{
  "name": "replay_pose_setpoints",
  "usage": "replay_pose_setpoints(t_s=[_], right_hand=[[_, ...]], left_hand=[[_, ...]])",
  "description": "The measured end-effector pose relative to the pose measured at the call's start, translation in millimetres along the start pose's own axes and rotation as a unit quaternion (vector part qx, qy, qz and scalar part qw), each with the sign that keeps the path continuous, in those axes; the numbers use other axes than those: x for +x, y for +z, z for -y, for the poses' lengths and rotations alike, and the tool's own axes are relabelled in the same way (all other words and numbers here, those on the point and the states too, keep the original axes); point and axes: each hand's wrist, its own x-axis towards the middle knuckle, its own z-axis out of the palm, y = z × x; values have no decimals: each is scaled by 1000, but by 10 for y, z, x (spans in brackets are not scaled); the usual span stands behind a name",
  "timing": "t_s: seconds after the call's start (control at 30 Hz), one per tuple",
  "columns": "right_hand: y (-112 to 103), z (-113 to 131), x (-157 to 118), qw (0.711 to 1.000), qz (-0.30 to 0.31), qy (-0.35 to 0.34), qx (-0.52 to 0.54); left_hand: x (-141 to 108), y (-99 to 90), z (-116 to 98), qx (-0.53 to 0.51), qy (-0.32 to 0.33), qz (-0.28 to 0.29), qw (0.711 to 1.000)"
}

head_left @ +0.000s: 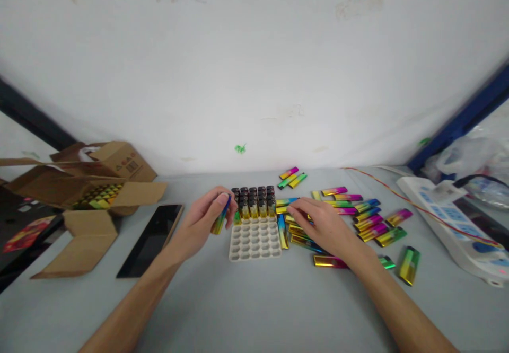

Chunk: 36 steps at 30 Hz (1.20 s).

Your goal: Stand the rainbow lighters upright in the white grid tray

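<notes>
My left hand [207,212] is closed around a shiny blue-and-gold lighter case [220,219], held tilted beside the tray's left edge. On the right, the fingers of my right hand [318,218] pinch the end of another blue-and-gold lighter case [285,202] at the pile's left side; its far end is hidden by the fingertips. Between my hands lies a pale moulded tray [255,240] with rows of pockets. Several lighters [254,202] with black tops and yellowish bodies stand upright in its back rows, while the front pockets hold nothing.
Loose pink, green, blue and gold cases [371,230] spread across the right side. A white power strip [457,231] with a red-yellow wire is at far right. Leftward are a dark-screened tablet [151,240] and an open cardboard box [85,231] with lighters inside. A white wall [254,77] rises behind.
</notes>
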Motion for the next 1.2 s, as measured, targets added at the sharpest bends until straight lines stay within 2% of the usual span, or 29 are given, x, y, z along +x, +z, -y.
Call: replay_pose_setpoints(t_s=[0.13,0.27,0.43,0.67,0.8,1.0,1.2], right_hand=[[-22,-24,1,1000,6,12,-9],[-35,-59,0,1000,-3,19,-2],[-42,-66,12,1000,-7,24,-4],[-46,-83,1,999,-5,33,-6],[-63,-164,0,999,-16,46,-11],[-166,-322,-8,995,-51,76,-26],[-256,-432,-33,990,-100,95,-24]], left_hand=[[15,-10,-21,148,116,-6,982],[29,1,61,248,169,30,953],[79,7,245,317,254,24,913],[85,31,357,354,258,2,899],[57,85,398,371,245,-50,894],[41,136,446,337,211,-45,916],[35,156,476,324,211,-45,921]])
